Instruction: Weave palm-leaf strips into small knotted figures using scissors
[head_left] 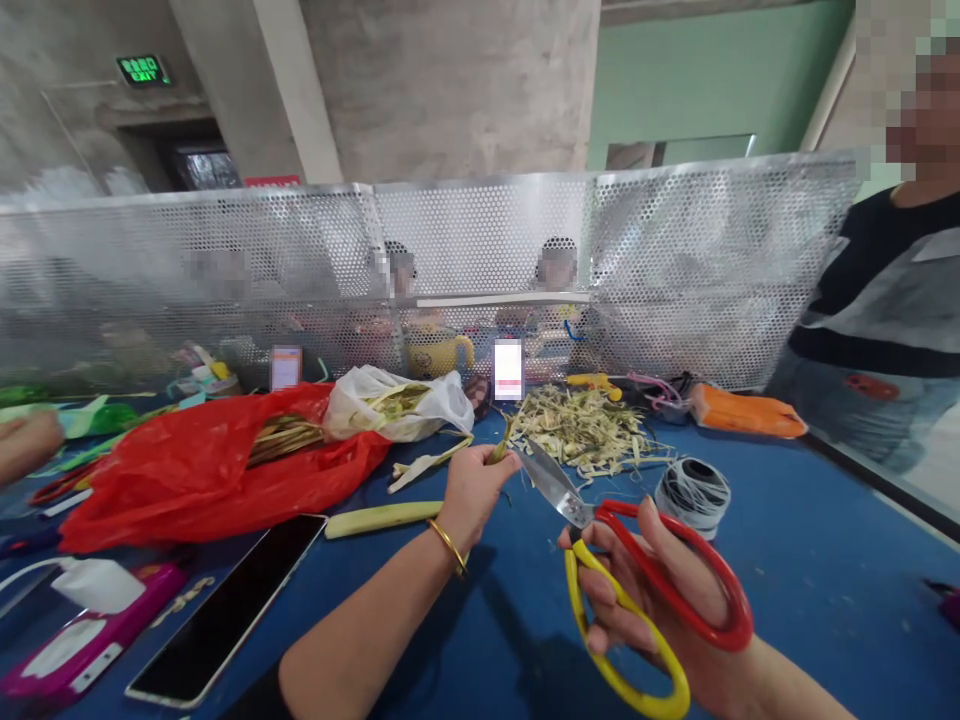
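Observation:
My left hand (477, 490), with a gold bangle at the wrist, pinches a small greenish-brown strip of dried plant (499, 452) between thumb and fingers. My right hand (622, 600) grips a pair of scissors (556, 488) with one red and one yellow handle. The handles are spread, and the blade tip points at the strip, just right of my left fingertips. Behind the blades lies a heap of plant clippings (589, 430). A pale green stalk piece (386, 518) rests left of my left wrist, and a dry husk (424, 464) is beyond it.
On the blue table (810, 560) are a spool of grey thread (694, 498), an orange packet (746, 412), a red plastic bag (187, 465), a white bag (397, 405), a black phone (232, 610) and a purple power strip (97, 640). A perforated metal screen (480, 230) stands behind; a person (885, 300) stands right.

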